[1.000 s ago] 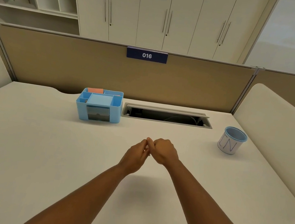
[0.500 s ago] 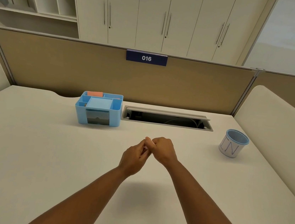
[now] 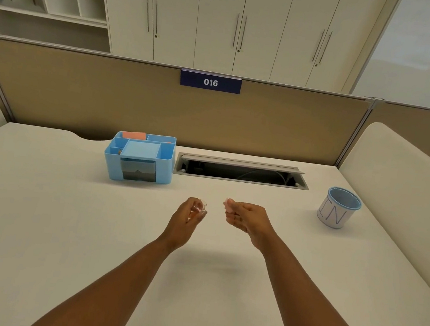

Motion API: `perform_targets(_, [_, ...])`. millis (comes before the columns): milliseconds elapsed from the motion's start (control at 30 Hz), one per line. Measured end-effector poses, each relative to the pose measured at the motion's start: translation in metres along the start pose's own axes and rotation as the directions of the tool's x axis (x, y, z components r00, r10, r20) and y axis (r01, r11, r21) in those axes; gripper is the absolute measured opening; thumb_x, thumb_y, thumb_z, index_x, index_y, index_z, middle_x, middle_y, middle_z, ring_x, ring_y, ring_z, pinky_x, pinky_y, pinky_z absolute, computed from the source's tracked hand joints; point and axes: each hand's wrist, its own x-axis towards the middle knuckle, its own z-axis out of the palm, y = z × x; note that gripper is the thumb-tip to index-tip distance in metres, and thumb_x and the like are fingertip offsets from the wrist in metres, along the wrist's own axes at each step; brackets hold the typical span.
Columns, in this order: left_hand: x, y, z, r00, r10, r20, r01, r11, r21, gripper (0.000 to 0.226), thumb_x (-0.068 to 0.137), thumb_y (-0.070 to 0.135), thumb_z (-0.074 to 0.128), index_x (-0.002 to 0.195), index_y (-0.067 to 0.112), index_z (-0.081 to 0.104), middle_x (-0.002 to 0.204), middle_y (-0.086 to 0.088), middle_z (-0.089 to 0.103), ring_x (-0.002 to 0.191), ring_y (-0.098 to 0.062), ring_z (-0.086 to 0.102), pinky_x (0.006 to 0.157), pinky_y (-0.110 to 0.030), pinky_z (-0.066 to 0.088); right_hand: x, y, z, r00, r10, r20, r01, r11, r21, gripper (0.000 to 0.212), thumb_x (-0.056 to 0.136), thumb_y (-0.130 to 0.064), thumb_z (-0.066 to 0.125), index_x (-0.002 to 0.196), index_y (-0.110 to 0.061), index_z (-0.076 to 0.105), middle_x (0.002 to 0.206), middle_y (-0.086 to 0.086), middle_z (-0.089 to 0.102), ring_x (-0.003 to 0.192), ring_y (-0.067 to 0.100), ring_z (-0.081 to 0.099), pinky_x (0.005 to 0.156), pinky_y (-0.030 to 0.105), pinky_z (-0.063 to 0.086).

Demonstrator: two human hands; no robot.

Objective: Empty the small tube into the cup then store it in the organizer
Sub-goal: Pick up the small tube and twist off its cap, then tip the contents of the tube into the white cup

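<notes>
My left hand [image 3: 188,215] is closed around a small clear tube [image 3: 200,206], whose open top shows above my fingers. My right hand [image 3: 245,218] pinches a small pale pink cap [image 3: 228,203] between thumb and fingertips. The two hands hover apart above the middle of the white desk [image 3: 38,222]. A white cup [image 3: 338,208] with a blue rim and the letters "IN" stands at the right. The light blue organizer [image 3: 140,157] sits at the back left, with several compartments and an orange pad in its rear slot.
An open cable slot [image 3: 241,171] runs along the back of the desk, between organizer and cup. A tan partition with a "016" label [image 3: 210,81] closes off the rear. Cream padded panels flank the desk on both sides.
My hands were joined together at the tube; now they have separated, the right one carrying the cap off to the right and the left one keeping the tube.
</notes>
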Motion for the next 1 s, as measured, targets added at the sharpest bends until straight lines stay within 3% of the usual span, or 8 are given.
perform_targets(133, [0.004,-0.004,-0.004,0.992,-0.027,-0.125,0.025,0.999,-0.020,0.032,0.088,0.022,0.055,0.119,0.012,0.053,0.121,-0.008,0.054,0.103,-0.015,0.049,0.087,-0.028,0.043,-0.003,0.018,-0.005,0.999,-0.011,0.050,0.005,0.992,0.123,0.007,0.073,-0.011,0.074,0.079,-0.011,0.070,0.086,0.004,0.072,0.081,0.016,0.069,0.070,0.019,0.059])
perform_targets(367, [0.011,-0.006,-0.008,0.955,-0.090,-0.282,0.086,0.996,-0.027,0.043,0.080,0.021,0.067,0.120,0.009,0.057,0.122,-0.013,0.062,0.099,-0.019,0.054,0.087,-0.034,0.050,-0.004,0.043,0.005,0.998,-0.065,-0.018,0.066,0.997,0.028,0.017,0.071,-0.007,0.076,0.085,-0.013,0.068,0.088,0.008,0.068,0.079,0.019,0.067,0.066,0.022,0.058])
perform_targets(567, [0.014,-0.008,-0.009,0.954,-0.091,-0.285,0.096,0.995,0.003,0.035,0.079,0.020,0.068,0.111,0.010,0.061,0.116,-0.014,0.065,0.095,-0.017,0.054,0.082,-0.028,0.046,-0.006,0.073,0.016,0.993,-0.106,-0.055,0.082,0.938,-0.337,0.019,0.066,-0.014,0.081,0.080,-0.007,0.070,0.081,0.009,0.073,0.072,0.021,0.069,0.067,0.019,0.052])
perform_targets(667, [0.012,-0.010,-0.013,0.960,-0.090,-0.264,0.101,0.994,0.030,0.036,0.078,0.019,0.069,0.112,0.008,0.061,0.115,-0.014,0.065,0.097,-0.022,0.057,0.084,-0.031,0.048,-0.008,0.085,0.018,0.994,-0.104,-0.045,0.081,0.929,-0.362,0.017,0.067,-0.001,0.078,0.080,-0.002,0.067,0.091,0.021,0.073,0.073,0.023,0.069,0.062,0.013,0.052])
perform_targets(733, [0.010,-0.012,-0.016,0.965,-0.080,-0.250,0.094,0.994,0.047,0.037,0.077,0.019,0.070,0.111,0.008,0.062,0.113,-0.014,0.066,0.097,-0.023,0.059,0.084,-0.031,0.048,-0.010,0.088,0.018,0.995,-0.087,-0.055,0.063,0.939,-0.338,0.020,0.065,0.005,0.077,0.078,-0.005,0.066,0.095,0.024,0.069,0.075,0.026,0.069,0.065,0.022,0.056])
perform_targets(800, [0.009,-0.014,-0.022,0.969,-0.071,-0.237,0.084,0.995,0.045,0.034,0.076,0.018,0.072,0.107,0.008,0.064,0.111,-0.013,0.067,0.094,-0.022,0.059,0.082,-0.030,0.048,-0.011,0.091,0.018,0.993,-0.091,-0.074,0.061,0.940,-0.335,0.023,0.063,0.006,0.078,0.075,-0.009,0.065,0.089,0.018,0.064,0.075,0.025,0.069,0.070,0.031,0.057])
perform_targets(900, [0.008,-0.013,-0.028,0.972,-0.073,-0.223,0.084,0.996,0.043,0.033,0.075,0.018,0.072,0.106,0.009,0.064,0.110,-0.013,0.068,0.094,-0.022,0.059,0.083,-0.032,0.049,-0.014,0.094,0.021,0.991,-0.114,-0.074,0.074,0.909,-0.410,0.015,0.067,-0.003,0.078,0.077,-0.008,0.068,0.072,0.001,0.061,0.059,0.004,0.063,0.059,0.015,0.049])
perform_targets(1000, [0.005,-0.012,-0.032,0.977,-0.057,-0.207,0.069,0.996,0.051,0.033,0.075,0.019,0.072,0.106,0.008,0.064,0.110,-0.012,0.068,0.091,-0.020,0.059,0.081,-0.030,0.048,-0.017,0.099,0.024,0.983,-0.150,-0.110,0.076,0.864,-0.498,0.014,0.068,-0.015,0.078,0.079,-0.012,0.070,0.071,-0.002,0.061,0.062,0.010,0.056,0.061,0.018,0.041])
